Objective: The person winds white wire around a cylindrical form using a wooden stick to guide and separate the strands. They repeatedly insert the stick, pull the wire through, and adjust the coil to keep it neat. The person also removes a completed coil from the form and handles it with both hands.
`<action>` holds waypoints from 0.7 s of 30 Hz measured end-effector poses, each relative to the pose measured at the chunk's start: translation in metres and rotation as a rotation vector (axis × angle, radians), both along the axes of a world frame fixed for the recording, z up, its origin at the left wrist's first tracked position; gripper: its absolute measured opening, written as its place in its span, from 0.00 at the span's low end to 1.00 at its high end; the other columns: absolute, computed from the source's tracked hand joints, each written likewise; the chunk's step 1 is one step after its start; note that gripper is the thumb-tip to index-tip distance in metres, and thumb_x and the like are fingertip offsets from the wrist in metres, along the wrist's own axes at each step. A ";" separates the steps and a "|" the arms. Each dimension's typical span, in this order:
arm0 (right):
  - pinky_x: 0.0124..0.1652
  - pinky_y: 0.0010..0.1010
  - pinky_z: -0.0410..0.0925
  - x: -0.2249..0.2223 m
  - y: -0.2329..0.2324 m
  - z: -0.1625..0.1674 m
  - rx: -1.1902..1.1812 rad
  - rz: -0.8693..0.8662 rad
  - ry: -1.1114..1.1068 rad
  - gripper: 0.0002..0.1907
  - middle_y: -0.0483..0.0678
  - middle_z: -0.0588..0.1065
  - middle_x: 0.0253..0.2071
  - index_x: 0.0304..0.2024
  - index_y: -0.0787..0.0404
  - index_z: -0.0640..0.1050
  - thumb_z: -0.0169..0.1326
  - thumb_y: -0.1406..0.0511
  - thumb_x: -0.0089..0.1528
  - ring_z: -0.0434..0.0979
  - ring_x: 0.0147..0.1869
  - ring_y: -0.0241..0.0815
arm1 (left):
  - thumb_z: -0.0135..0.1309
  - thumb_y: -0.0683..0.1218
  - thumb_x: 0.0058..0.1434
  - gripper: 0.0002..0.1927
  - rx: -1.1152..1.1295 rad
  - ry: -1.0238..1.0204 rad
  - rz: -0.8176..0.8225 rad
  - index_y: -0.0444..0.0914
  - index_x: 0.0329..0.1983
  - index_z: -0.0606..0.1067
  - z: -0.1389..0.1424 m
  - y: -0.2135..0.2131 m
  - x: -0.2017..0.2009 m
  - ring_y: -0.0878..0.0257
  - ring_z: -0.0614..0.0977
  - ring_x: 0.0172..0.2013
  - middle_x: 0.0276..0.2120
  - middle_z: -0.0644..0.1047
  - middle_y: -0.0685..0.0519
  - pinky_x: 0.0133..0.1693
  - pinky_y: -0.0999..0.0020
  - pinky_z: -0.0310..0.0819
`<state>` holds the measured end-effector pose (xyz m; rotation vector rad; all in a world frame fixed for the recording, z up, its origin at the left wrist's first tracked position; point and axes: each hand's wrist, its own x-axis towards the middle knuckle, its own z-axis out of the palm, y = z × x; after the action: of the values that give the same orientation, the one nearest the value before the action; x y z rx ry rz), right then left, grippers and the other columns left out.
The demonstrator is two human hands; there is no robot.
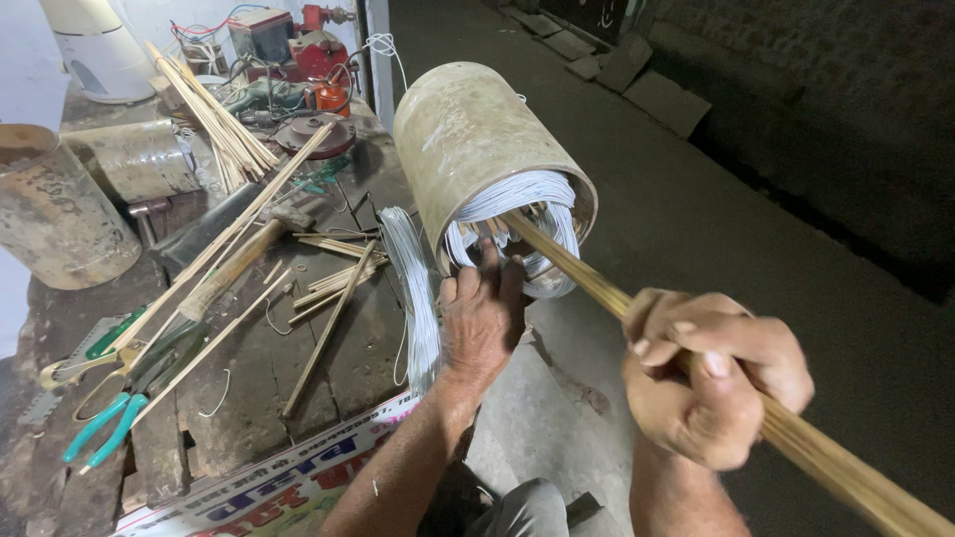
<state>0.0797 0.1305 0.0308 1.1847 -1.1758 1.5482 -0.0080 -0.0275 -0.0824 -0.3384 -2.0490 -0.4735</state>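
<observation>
Far left: dented metal can [55, 214] on the bench [249, 398], a second can [139, 159] lying on its side behind it. Front left of the bench: teal-handled pliers [99, 428] next to yellowish scissors [75, 370]. Thin bamboo sticks [214, 114] fanned across the bench top, more sticks [328, 288] loose mid-bench, a hammer [239, 264] lying among them. Red machine parts with wires [313, 55] at the back. Printed banner [288, 482] hangs off the bench's front edge. A loop of pale wire [413, 288] drapes over the bench's right edge. Just right of that, left hand [482, 318] is at the mouth of a metal cylinder [468, 139], fingers pressed on the wire coils [527, 224] packed inside; whether it pinches a strand, cannot tell. Cylinder lies on its side, open end toward the camera, sitting at the bench's right edge above the concrete floor [696, 229]. A bamboo rod [587, 278] runs diagonally from inside the coils out to bottom right. Right hand [711, 383] is fisted tight around the rod, well clear of the cylinder mouth. Hands apart, left ahead of right along the rod line. Stone slabs [647, 80] lie on the floor at the top right, by the dark wall.
</observation>
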 end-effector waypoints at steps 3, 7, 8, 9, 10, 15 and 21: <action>0.23 0.33 0.69 -0.004 -0.015 0.007 0.075 -0.015 -0.038 0.09 0.55 0.73 0.23 0.42 0.69 0.74 0.43 0.70 0.68 0.72 0.20 0.37 | 0.59 0.47 0.58 0.18 0.082 0.046 -0.056 0.41 0.51 0.76 0.002 -0.007 0.001 0.52 0.73 0.42 0.61 0.74 0.39 0.41 0.57 0.60; 0.25 0.33 0.70 -0.002 -0.033 0.026 0.168 -0.053 -0.055 0.12 0.56 0.74 0.23 0.40 0.73 0.75 0.40 0.73 0.64 0.71 0.21 0.36 | 0.57 0.40 0.56 0.12 0.257 0.089 -0.075 0.45 0.43 0.79 0.002 -0.017 0.004 0.56 0.74 0.40 0.60 0.79 0.48 0.44 0.59 0.63; 0.25 0.32 0.69 -0.003 -0.038 0.030 0.211 -0.096 -0.037 0.12 0.55 0.74 0.23 0.38 0.73 0.76 0.40 0.73 0.63 0.71 0.20 0.36 | 0.56 0.39 0.56 0.13 0.275 0.100 -0.114 0.45 0.43 0.79 0.001 -0.020 0.006 0.55 0.74 0.42 0.61 0.79 0.46 0.46 0.59 0.64; 0.25 0.30 0.69 -0.003 -0.042 0.034 0.253 -0.138 -0.016 0.12 0.55 0.75 0.23 0.36 0.73 0.76 0.40 0.74 0.62 0.72 0.20 0.35 | 0.55 0.38 0.56 0.13 0.290 0.112 -0.153 0.44 0.44 0.78 -0.001 -0.025 0.006 0.54 0.75 0.45 0.61 0.78 0.45 0.49 0.59 0.65; 0.24 0.29 0.68 -0.004 -0.048 0.039 0.312 -0.217 0.018 0.13 0.55 0.76 0.23 0.33 0.73 0.76 0.39 0.74 0.61 0.73 0.19 0.35 | 0.54 0.37 0.56 0.14 0.305 0.125 -0.194 0.44 0.44 0.78 -0.001 -0.030 0.006 0.52 0.75 0.47 0.61 0.78 0.43 0.51 0.59 0.67; 0.18 0.22 0.63 -0.006 -0.091 0.053 0.480 -0.308 0.009 0.15 0.53 0.76 0.24 0.30 0.70 0.77 0.37 0.71 0.62 0.70 0.17 0.33 | 0.60 0.45 0.54 0.15 0.145 0.186 -0.132 0.47 0.46 0.80 0.000 -0.061 0.001 0.54 0.76 0.42 0.55 0.80 0.45 0.47 0.53 0.64; 0.20 0.27 0.58 0.016 -0.137 0.072 0.142 -0.127 -0.164 0.15 0.52 0.67 0.17 0.27 0.70 0.72 0.33 0.72 0.60 0.55 0.13 0.32 | 0.61 0.47 0.56 0.21 0.088 0.194 -0.141 0.44 0.55 0.80 -0.005 -0.106 0.013 0.52 0.75 0.41 0.54 0.78 0.42 0.46 0.53 0.65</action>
<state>0.0959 -0.0066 0.1028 1.0669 -1.4612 1.5081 0.0048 -0.1333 -0.0877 -0.4597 -1.8186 -0.5916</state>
